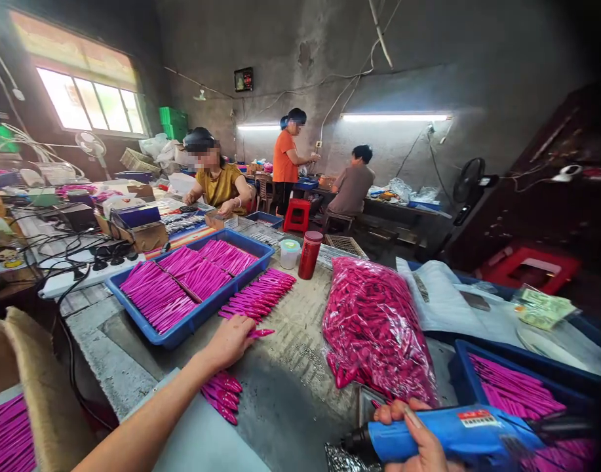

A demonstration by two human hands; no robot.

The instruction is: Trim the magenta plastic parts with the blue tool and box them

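- Your left hand (235, 335): fingers closed over a pink stick (263, 333), tip poking out, just beside the row of sticks (263, 292) and near the blue tray (166, 338).
- Your right hand (422, 452): wrapped around the blue power tool (455, 434), lower right, near the plastic bag (376, 321) of pink parts.
- Tool's sticker (477, 418): red and white, barcode-like stripes, print too small to read.
- Package (4, 255), far left: cartoon print.

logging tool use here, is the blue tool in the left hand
No, the right hand holds the blue tool; a pink piece juts from the left hand.
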